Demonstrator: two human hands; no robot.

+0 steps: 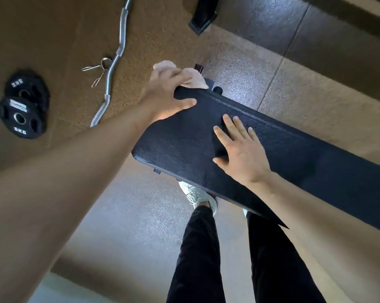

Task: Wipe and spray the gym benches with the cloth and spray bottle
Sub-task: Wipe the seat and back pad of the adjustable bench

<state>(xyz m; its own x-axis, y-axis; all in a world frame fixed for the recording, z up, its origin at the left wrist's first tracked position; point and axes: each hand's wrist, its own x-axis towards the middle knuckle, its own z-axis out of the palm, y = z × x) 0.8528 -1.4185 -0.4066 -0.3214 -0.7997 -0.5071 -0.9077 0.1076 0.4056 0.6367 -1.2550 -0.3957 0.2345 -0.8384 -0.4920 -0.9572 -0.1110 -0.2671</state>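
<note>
Peach cloth [195,78] half hidden under gripping left hand [165,95] at bench [298,147] end; right hand [239,149] lies flat.

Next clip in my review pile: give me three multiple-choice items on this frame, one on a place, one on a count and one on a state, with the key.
1. Where is the cloth?
A. at the far end of the bench, under the left hand
B. tucked in a trouser pocket
C. draped over a shoulder

2. How many weight plates lie on the floor?
A. none
B. two
C. five

3. How is the right hand?
A. clenched in a fist
B. hanging at the person's side
C. flat on the bench pad, fingers straight

Key:
1 A: the pinkish cloth shows beneath the left hand at the pad's end corner.
2 B: two black plates overlap at the left of the view.
3 C: the palm and spread fingers lie on the pad, holding nothing.
</note>
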